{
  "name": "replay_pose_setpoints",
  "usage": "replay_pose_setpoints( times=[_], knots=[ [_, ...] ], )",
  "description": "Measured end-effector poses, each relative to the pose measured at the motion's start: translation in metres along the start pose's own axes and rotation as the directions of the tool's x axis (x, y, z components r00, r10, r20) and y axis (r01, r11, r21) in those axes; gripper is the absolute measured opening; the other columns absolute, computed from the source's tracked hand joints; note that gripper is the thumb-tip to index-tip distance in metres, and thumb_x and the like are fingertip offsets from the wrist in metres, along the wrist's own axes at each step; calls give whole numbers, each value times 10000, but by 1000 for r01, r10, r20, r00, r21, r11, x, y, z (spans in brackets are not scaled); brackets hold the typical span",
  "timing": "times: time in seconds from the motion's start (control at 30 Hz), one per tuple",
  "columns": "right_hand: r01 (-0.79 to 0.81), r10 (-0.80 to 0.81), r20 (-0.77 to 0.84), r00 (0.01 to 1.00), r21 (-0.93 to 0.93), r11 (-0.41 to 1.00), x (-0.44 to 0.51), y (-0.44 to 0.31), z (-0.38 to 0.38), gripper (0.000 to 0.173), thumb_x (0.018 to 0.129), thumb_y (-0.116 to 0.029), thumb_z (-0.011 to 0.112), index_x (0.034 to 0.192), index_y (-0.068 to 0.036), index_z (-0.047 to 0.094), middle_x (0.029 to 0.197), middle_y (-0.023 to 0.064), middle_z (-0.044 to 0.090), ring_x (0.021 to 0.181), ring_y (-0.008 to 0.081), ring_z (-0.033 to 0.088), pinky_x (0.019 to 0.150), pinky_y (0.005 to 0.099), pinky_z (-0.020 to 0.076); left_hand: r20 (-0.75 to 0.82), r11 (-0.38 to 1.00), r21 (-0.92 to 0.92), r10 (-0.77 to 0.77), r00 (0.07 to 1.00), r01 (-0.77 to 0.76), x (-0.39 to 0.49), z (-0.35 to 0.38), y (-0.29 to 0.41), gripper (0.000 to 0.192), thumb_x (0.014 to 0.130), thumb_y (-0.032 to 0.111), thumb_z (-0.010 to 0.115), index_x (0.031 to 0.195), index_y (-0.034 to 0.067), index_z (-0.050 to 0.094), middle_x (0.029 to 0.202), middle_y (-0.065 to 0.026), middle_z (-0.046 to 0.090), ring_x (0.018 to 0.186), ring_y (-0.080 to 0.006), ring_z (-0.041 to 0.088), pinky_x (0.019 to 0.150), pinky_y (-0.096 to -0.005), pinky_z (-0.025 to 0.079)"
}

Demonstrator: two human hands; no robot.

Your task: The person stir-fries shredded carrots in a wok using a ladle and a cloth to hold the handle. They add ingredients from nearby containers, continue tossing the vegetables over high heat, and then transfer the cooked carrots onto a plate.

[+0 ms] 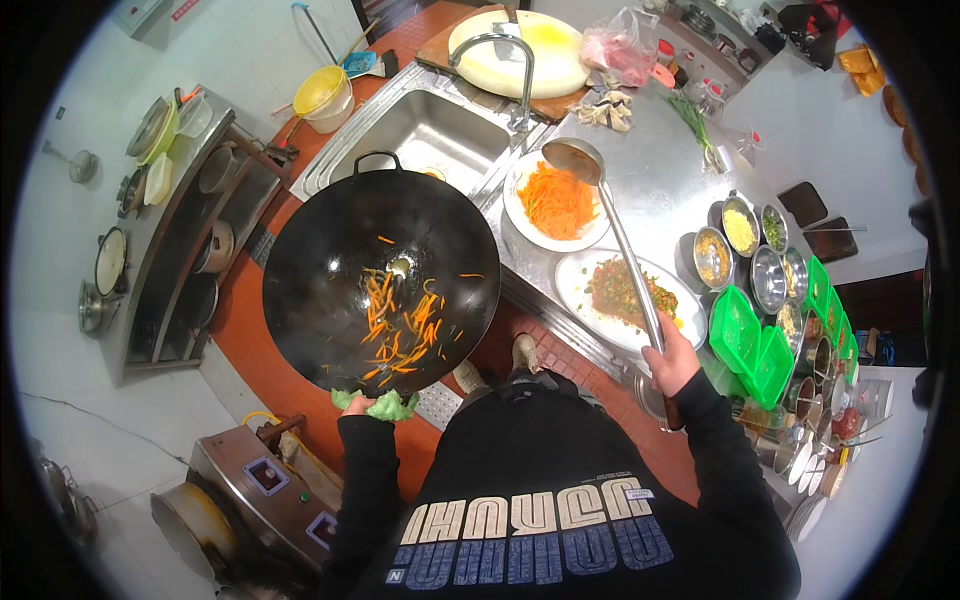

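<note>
Through a green cloth [390, 406], my left hand [360, 406] grips the near rim of a large black wok [322, 262]. Loose carrot shreds [405, 345] lie scattered in the wok, mostly toward its near side. My right hand [673, 358] holds the handle of a long metal ladle [581, 159] whose bowl is over the far part of a white plate [516, 214]. A heap of shredded carrot [559, 204] fills that plate. Below the ladle's shaft, an oval white dish [574, 289] holds a chopped red and green topped food [622, 289].
Beyond the wok is a steel sink [420, 120] with a curved faucet [531, 75]. Metal bowls [766, 277] of chopped ingredients and green plastic containers [750, 345] crowd the right counter. A cleaver [508, 41] lies on a round cutting board [480, 67]. Shelves [187, 232] stand left.
</note>
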State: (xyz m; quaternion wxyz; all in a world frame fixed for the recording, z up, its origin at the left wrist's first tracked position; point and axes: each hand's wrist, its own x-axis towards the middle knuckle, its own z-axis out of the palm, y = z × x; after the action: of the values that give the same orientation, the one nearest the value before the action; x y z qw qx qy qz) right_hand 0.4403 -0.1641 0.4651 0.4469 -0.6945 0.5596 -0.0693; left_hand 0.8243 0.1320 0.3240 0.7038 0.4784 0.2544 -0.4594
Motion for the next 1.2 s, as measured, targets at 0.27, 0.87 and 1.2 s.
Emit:
replay_pose_setpoints(
  times=[0.27, 0.87, 1.2],
  knots=[
    [94, -119, -62, 991, -311, 946, -19, 3, -1, 605, 817, -63, 586, 1378, -3, 368, 946, 315, 617, 914, 461, 597, 798, 447, 478, -64, 999, -18, 26, 998, -27, -1, 4, -5, 404, 718, 6, 501, 1111, -80, 535, 1020, -188, 632, 887, -352, 650, 782, -451, 555],
    [169, -187, 173, 967, 112, 979, -17, -4, 6, 620, 832, -25, 555, 1409, 5, 329, 1075, 152, 629, 887, 253, 635, 789, 354, 499, -57, 985, 95, 149, 987, -143, -18, 21, -15, 204, 785, 87, 556, 925, -47, 619, 844, -111, 646, 742, -223, 650, 680, -325, 537],
    [408, -245, 419, 874, -359, 840, 76, -83, 138, 572, 845, -166, 574, 1369, -45, 380, 907, 299, 632, 884, 451, 609, 790, 470, 490, 31, 796, 458, 431, 902, -396, -25, 23, -22, 78, 788, 24, 560, 779, -40, 604, 756, -97, 638, 673, -200, 640, 601, -321, 522]
  ],
)
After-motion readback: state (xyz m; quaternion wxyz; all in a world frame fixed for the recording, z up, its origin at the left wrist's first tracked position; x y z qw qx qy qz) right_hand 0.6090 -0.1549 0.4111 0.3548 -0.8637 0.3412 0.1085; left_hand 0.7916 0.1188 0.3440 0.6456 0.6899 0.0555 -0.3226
